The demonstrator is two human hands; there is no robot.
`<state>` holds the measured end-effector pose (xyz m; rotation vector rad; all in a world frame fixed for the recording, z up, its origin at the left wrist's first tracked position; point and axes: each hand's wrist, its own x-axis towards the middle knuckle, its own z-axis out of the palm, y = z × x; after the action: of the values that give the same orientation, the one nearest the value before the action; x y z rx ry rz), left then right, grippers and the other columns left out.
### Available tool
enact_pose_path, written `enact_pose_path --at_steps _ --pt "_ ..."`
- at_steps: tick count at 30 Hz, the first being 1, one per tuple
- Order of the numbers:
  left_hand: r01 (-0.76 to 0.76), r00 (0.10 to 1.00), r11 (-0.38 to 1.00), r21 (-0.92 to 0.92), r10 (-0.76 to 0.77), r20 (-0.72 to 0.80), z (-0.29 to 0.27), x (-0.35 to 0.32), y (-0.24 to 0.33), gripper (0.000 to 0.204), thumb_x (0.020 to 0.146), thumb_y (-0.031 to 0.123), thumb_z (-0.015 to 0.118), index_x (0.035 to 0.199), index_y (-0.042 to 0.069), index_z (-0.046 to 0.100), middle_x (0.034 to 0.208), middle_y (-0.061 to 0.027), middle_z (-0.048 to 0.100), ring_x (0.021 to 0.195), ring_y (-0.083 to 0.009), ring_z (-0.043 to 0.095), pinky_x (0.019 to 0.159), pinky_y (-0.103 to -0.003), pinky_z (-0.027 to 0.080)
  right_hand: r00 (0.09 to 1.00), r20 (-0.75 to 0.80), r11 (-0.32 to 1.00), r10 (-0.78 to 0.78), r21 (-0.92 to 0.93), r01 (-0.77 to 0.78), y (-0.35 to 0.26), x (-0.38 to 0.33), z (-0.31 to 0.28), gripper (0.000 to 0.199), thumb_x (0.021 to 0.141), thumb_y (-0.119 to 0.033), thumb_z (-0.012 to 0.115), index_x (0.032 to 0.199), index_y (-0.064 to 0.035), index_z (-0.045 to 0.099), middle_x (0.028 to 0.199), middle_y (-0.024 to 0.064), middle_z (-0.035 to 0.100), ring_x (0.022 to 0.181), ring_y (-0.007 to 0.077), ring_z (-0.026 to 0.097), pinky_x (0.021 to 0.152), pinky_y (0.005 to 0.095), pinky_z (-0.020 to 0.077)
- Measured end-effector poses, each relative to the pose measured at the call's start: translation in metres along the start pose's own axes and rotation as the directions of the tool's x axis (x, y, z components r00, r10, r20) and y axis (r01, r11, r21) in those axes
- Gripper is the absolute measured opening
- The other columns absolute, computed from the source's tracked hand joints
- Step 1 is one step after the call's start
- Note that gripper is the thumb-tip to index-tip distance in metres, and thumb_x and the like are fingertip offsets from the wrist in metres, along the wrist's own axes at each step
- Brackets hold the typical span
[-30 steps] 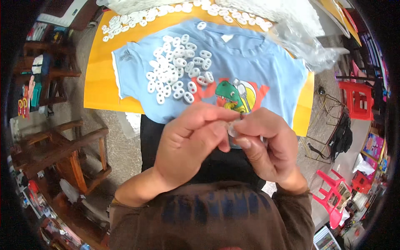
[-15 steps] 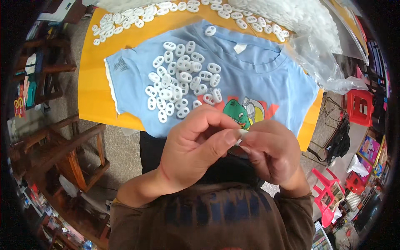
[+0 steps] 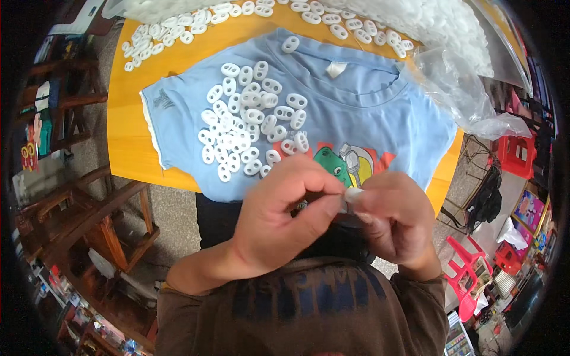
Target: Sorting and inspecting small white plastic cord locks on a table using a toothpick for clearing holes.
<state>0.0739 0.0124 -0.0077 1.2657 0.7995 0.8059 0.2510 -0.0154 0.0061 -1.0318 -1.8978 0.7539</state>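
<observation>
i pinch a small white piece between the fingertips of my left hand and my right hand, which meet at the near side of a blue shirt; my fingers hide most of it, so i cannot tell its shape. white two-holed pieces lie heaped on the shirt, which is spread over the yellow desk beside crumpled clear plastic.
</observation>
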Motion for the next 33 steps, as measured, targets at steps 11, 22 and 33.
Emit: enact_pose_path --at_steps 11,22,33 --pt "-0.314 0.949 0.523 0.793 0.208 0.239 0.012 0.011 -0.013 0.024 0.068 0.008 0.056 0.091 0.003 0.058 0.078 -0.0077 0.054 0.066 -0.0233 0.056 0.054 -0.034 0.044 0.531 0.007 0.294 0.847 0.827 -0.479 -0.014 -0.018 0.006 0.027 0.086 -0.020 0.054 0.106 -0.0004 0.051 0.078 0.0029 0.057 0.065 0.0061 0.053 0.057 0.0193 0.0480" --pt "-0.435 0.884 0.325 0.840 0.330 0.330 -0.024 -0.020 -0.023 0.038 0.067 0.009 0.056 0.104 0.001 0.055 0.095 -0.0054 0.057 0.064 -0.0166 0.053 0.056 -0.030 0.038 0.508 -0.217 0.436 0.833 0.823 -0.363 0.015 -0.029 0.006 0.023 0.087 -0.014 0.051 0.103 0.0024 0.051 0.073 0.0053 0.056 0.046 0.0034 0.033 0.041 0.0174 0.0261" --pt "0.010 0.949 0.160 0.987 0.310 -0.060 -0.116 -0.021 -0.015 0.032 0.079 0.009 0.053 0.109 -0.001 0.055 0.115 -0.0172 0.050 0.106 -0.0337 0.046 0.092 -0.043 0.033 0.524 -0.217 0.449 0.824 0.814 -0.368 0.022 -0.033 0.008 0.021 0.087 -0.015 0.051 0.101 0.0010 0.051 0.070 0.0046 0.052 0.044 0.0036 0.030 0.040 0.0171 0.0238"
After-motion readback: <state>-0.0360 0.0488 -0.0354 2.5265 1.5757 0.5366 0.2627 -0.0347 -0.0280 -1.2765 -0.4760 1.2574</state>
